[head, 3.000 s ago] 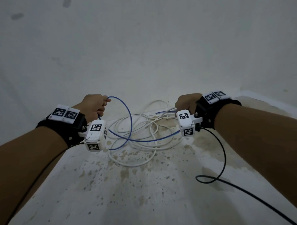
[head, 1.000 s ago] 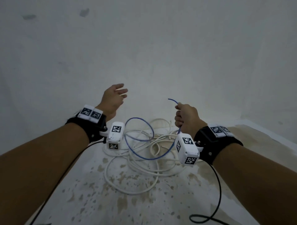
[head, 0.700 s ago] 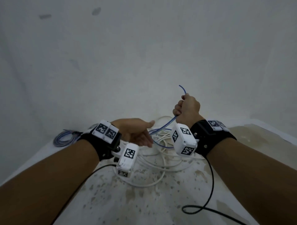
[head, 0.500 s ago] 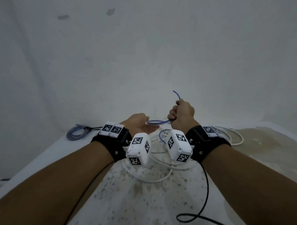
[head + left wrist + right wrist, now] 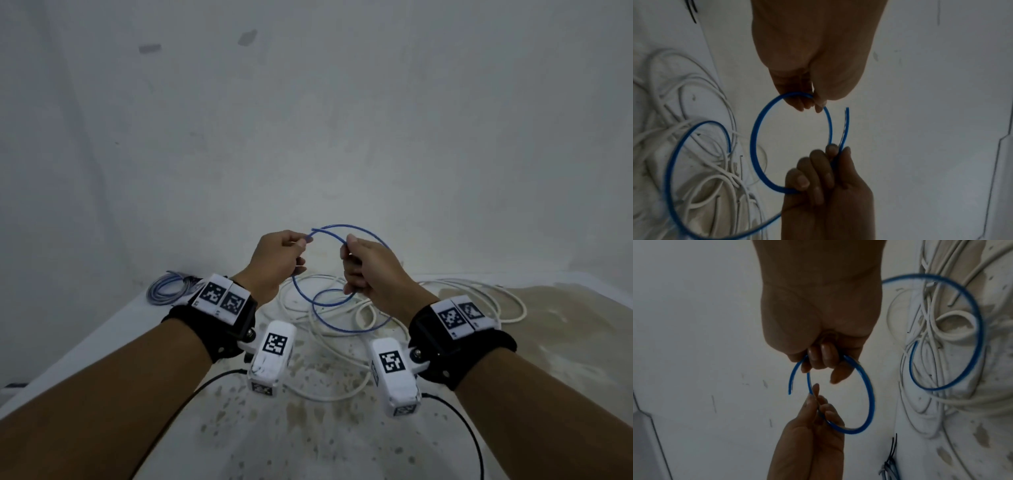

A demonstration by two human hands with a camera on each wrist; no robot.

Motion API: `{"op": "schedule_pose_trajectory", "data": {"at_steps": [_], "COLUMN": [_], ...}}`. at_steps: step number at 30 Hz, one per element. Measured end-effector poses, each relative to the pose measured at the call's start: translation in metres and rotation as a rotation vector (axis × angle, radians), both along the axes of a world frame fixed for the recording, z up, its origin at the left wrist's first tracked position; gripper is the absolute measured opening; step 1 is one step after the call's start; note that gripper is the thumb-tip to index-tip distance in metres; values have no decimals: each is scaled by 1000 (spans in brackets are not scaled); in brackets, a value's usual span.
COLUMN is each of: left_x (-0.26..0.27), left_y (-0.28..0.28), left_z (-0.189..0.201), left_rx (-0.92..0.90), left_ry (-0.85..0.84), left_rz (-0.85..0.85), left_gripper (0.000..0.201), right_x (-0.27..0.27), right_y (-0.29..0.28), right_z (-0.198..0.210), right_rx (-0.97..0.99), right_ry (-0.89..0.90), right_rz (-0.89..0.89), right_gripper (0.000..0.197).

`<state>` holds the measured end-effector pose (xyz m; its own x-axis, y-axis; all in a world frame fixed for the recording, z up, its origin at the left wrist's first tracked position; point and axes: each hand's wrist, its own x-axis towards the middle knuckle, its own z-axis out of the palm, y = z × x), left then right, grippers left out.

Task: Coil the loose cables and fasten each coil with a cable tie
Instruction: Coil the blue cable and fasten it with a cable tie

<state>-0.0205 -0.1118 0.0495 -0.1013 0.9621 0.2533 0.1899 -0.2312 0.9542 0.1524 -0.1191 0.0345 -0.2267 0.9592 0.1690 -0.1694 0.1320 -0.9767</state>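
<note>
- The blue cable (image 5: 342,318) is held up in the air, above the worktop (image 5: 308,438), so that a round loop can be made without snagging on the pile below.
- One side of the loop is pinched by the left hand (image 5: 274,263), with thumb and fingers closed on it.
- The other side is gripped by the right hand (image 5: 370,270), fingers curled round the cable (the short loose end pokes out near this hand).
- The two hands are kept close but apart, probably so the loop stays open and even while the next turn is laid on.
- The rest of the blue cable hangs down in more loops onto the white cables (image 5: 342,342), which lie in a loose tangle on the worktop.
- A small coil (image 5: 168,291) that seems already bundled is seen at the far left corner.
- The worktop is white and marked with brown stains.
- A plain pale wall (image 5: 308,137) is seen behind, with a few dark spots.
</note>
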Motion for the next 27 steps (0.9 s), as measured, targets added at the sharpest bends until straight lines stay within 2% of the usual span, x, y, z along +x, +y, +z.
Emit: {"op": "schedule_pose_trajectory", "data": {"at_steps": [4,11,16,22,27], "left_x": [15,25,34,38,38], "left_y": [-6,-11,-13,-7,-6], "left_z": [7,7,8,8,7], "left_rx": [72,99,75,152,148], "left_ry": [122,217,169,163,167], "left_rz": [-73,-119,-192,-82,-71], "left_gripper": [19,21,17,20,22], "right_x": [-7,-4,-1,2,4], "right_y": [-2,2,8,8,5], "right_z": [2,-10,-14,-17,-18], "right_rx": [-29,-28,47,106,122], "right_ry": [97,195,200,173,208], "right_rz": [59,-1,-93,-99,-75], "right_gripper": [34,24,22,22,14]}}
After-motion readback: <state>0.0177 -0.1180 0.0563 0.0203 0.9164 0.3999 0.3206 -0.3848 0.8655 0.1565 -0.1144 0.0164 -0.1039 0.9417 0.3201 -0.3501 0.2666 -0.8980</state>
